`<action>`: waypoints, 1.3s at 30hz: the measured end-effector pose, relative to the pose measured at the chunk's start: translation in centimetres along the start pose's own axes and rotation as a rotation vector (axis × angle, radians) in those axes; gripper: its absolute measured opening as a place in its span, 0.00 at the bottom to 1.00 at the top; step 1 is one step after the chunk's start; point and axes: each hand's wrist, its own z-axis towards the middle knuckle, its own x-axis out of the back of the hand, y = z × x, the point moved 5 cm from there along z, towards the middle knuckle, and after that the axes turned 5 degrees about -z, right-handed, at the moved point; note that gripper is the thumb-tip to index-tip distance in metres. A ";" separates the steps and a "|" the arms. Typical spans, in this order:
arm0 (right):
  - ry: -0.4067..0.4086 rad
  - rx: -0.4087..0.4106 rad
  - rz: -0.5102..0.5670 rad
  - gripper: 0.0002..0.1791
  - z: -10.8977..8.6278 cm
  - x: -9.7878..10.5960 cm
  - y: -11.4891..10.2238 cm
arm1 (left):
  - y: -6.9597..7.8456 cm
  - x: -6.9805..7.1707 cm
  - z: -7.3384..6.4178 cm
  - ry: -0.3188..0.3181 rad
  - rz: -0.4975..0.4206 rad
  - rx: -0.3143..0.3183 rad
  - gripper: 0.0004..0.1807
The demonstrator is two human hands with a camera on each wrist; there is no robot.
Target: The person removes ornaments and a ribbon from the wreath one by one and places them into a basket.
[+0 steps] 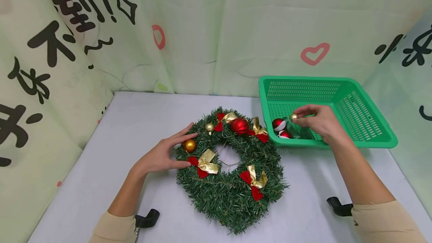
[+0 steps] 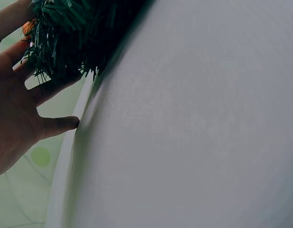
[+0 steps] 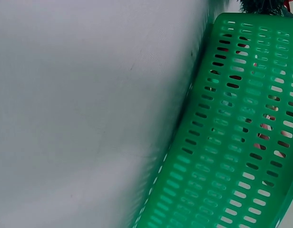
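Note:
A green artificial wreath (image 1: 229, 194) lies on the table, trimmed with red and gold bows (image 1: 206, 163), a shiny red ball ornament (image 1: 240, 126), a small gold ball (image 1: 209, 127) and an orange-gold ball (image 1: 190, 145). My left hand (image 1: 165, 155) rests at the wreath's left edge, fingers spread and fairly straight around the orange-gold ball. Over the green basket (image 1: 327, 143), my right hand (image 1: 318, 121) pinches a small gold ball ornament (image 1: 293, 117) between thumb and fingers. In the right wrist view the basket wall (image 3: 232, 123) mostly hides that hand.
Inside the basket, red and white balls (image 1: 279, 125) lie at the left beside something dark green and translucent. The basket stands at the table's back right, close to the wreath. Printed curtains (image 1: 216, 33) hang behind and at both sides of the white table (image 1: 145, 115).

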 end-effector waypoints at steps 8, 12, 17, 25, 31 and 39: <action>-0.006 0.000 -0.032 0.25 0.0 0.2 0.3 | 0.0 0.0 0.0 0.001 0.002 0.005 0.46; -0.020 0.000 -0.051 0.25 0.0 0.1 0.3 | -0.1 0.0 0.0 0.001 0.003 0.008 0.46; -0.030 -0.006 -0.064 0.25 0.0 0.0 0.3 | -0.1 0.0 0.0 0.002 0.003 0.010 0.46; -0.032 -0.014 -0.063 0.26 -0.1 -0.2 0.4 | 0.0 0.0 -0.1 0.002 -0.004 0.010 0.46; -0.043 -0.021 -0.079 0.27 -0.2 -0.2 0.5 | -0.1 -0.1 -0.1 0.000 -0.003 0.009 0.46; -0.047 -0.029 -0.073 0.26 -0.3 -0.2 0.5 | -0.1 -0.1 0.0 -0.002 -0.005 0.004 0.46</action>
